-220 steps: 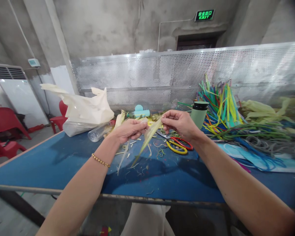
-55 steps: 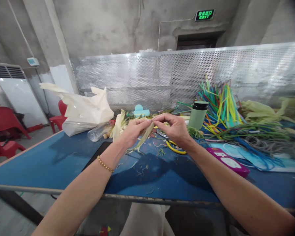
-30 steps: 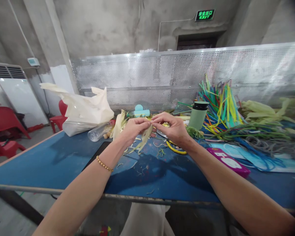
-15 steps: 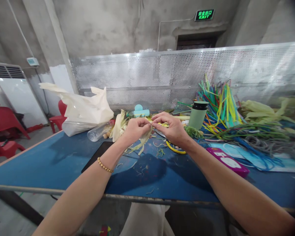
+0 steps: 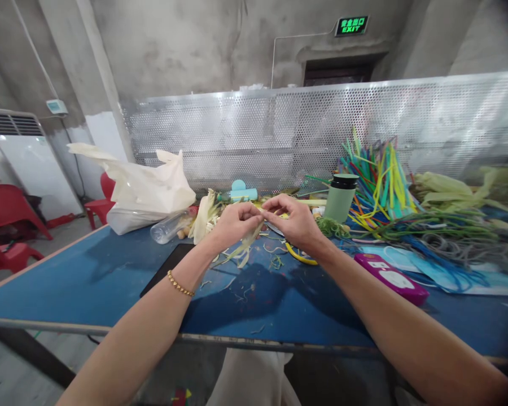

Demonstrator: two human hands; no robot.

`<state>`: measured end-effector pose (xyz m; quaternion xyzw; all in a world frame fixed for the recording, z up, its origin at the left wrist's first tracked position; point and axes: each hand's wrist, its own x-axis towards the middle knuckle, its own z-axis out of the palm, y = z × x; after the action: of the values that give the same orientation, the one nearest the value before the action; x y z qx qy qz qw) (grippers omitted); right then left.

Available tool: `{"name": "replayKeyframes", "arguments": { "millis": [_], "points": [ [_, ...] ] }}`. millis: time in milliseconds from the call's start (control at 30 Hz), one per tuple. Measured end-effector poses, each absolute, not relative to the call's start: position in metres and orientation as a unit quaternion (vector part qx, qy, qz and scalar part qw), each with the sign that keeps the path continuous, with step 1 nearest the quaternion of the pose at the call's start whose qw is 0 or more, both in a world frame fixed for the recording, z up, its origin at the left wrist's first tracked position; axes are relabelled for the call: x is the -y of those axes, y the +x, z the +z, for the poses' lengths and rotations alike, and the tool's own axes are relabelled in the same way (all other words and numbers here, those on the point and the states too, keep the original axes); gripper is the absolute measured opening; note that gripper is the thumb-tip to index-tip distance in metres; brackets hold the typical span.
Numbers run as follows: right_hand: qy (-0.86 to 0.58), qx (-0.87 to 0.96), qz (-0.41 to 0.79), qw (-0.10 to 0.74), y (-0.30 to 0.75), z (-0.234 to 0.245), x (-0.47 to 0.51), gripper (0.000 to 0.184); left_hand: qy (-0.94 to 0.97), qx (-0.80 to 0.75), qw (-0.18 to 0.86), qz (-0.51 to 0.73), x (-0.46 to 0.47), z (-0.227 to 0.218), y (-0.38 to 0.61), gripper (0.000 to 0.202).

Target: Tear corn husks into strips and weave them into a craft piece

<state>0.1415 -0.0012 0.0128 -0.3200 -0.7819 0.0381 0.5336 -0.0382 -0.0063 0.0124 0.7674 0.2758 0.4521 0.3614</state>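
Note:
My left hand (image 5: 236, 224), with a gold bead bracelet at the wrist, is closed in a pinch over the middle of the blue table. My right hand (image 5: 295, 221) pinches at the same spot, its fingertips meeting those of the left. Between them they hold a pale yellow-green corn husk strip (image 5: 246, 246), whose loose ends hang below the left fingers. The pinched part itself is hidden by the fingertips. Behind the left hand lies a bunch of pale husk (image 5: 204, 217). A yellow curved tube (image 5: 300, 256) rests under the right hand, near green thread scraps (image 5: 276, 261).
A white plastic bag (image 5: 150, 189) and clear bottle (image 5: 166, 230) stand left, near a black flat tablet-like object (image 5: 163, 270). To the right are a green jar (image 5: 341, 200), colourful strips (image 5: 389, 183), a purple box (image 5: 392, 279), blue masks (image 5: 452, 276) and tangled cords (image 5: 449, 248). Perforated metal panel (image 5: 237, 135) behind.
Both hands stay pinched together, with only slight finger movement. The husk's hanging ends have shifted a little; the rest of the scene looks the same.

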Motion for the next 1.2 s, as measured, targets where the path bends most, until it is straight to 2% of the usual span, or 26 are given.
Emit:
{"name": "replayKeyframes", "arguments": {
  "millis": [133,400,567,800,1000,1100,1200],
  "points": [
    [-0.332,0.788,0.100,0.509,0.142,0.014,0.000,0.020,0.754,-0.256,0.391,0.462,0.004,0.010,-0.038,0.027],
    [-0.324,0.764,0.028,0.557,0.139,0.024,0.012,0.016,0.715,-0.212,0.496,0.444,0.004,0.010,-0.038,0.037],
    [-0.321,0.751,0.021,0.576,0.145,0.030,0.014,0.015,0.723,-0.218,0.512,0.409,0.003,0.008,-0.038,0.035],
    [-0.319,0.737,0.012,0.595,0.153,0.040,0.019,0.014,0.766,-0.270,0.450,0.371,0.004,0.011,-0.043,0.022],
    [-0.332,0.683,0.039,0.650,0.164,0.044,0.015,0.016,0.839,-0.365,0.280,0.291,-0.009,0.002,-0.049,0.019],
    [-0.334,0.664,0.052,0.667,0.169,0.046,0.012,0.015,0.819,-0.374,0.241,0.363,-0.011,0.004,-0.052,0.015],
    [-0.343,0.659,0.063,0.666,0.167,0.046,0.011,0.014,0.769,-0.339,0.310,0.444,-0.008,0.012,-0.051,0.022]
  ]
}}
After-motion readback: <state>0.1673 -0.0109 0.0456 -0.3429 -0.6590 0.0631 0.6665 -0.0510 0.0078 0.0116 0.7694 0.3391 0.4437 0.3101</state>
